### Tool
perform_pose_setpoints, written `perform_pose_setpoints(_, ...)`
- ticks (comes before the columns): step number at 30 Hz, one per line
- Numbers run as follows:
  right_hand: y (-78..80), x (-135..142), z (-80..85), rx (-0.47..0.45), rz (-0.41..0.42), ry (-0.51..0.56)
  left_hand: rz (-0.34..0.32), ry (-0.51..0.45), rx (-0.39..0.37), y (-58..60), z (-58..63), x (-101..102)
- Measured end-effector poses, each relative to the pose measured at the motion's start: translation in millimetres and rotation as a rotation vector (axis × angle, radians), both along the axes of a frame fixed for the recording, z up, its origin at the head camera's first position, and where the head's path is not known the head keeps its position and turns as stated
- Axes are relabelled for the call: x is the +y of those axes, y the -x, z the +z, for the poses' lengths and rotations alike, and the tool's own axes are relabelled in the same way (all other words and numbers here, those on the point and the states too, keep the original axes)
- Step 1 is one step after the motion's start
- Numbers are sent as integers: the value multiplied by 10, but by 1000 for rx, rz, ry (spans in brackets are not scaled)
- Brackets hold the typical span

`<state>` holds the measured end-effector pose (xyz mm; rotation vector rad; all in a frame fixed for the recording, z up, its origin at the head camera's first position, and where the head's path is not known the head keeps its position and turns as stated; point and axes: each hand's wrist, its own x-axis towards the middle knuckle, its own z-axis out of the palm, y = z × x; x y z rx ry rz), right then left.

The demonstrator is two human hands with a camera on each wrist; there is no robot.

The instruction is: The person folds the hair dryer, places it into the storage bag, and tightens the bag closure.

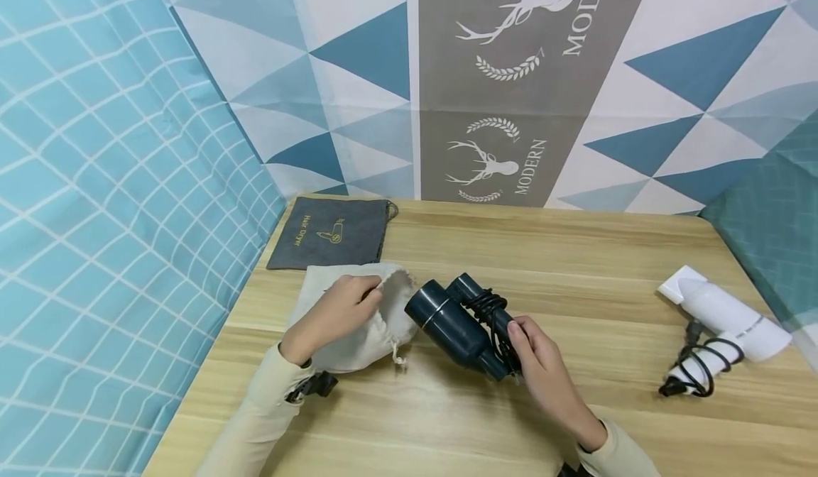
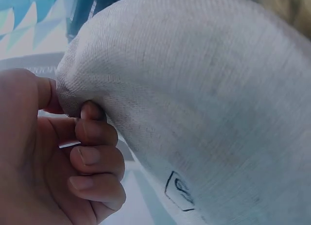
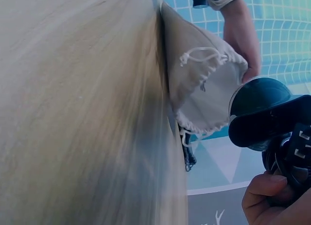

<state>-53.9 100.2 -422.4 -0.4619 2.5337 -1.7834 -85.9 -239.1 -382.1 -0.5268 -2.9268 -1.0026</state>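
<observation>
My left hand point(image 1: 343, 311) pinches the rim of a pale drawstring bag point(image 1: 348, 349), holding its mouth open toward the right. In the left wrist view the cloth of the bag point(image 2: 204, 89) hangs from thumb and forefinger, and a small dark printed mark shows on it. A dark navy hair dryer point(image 1: 450, 324), folded, with its black cord wound round the handle, is in my right hand point(image 1: 543, 363). The dryer's wide nozzle faces the bag's mouth just to its left. In the right wrist view the dryer point(image 3: 262, 101) appears beside the bag's opening, outside it.
A dark grey pouch point(image 1: 329, 232) printed "Hair Dryer" lies at the back left of the wooden table point(image 1: 575, 250). A white hair dryer point(image 1: 722, 314) with a black cord round its handle lies at the right. Patterned sheets stand behind and at the left.
</observation>
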Motion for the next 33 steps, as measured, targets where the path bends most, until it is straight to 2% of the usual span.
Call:
perform_pose_setpoints(8, -11, -8, -57, -71, 20, 26, -39, 66, 24, 26, 128, 222)
perform_pose_setpoints(14, -24, -16, -73, -77, 2, 18, -67, 77, 61, 80, 171, 347)
perform_pose_setpoints(20, -48, 67, -39, 7, -28, -26, -97, 105, 135, 182, 230, 520)
perform_pose_setpoints(25, -34, 146, -4, 58, -39, -23, -116, 132, 190, 270, 294, 697)
perform_pose_setpoints(33, -24, 219, -40, 121, -44, -22, -122, 150, 239, 458, 329, 947)
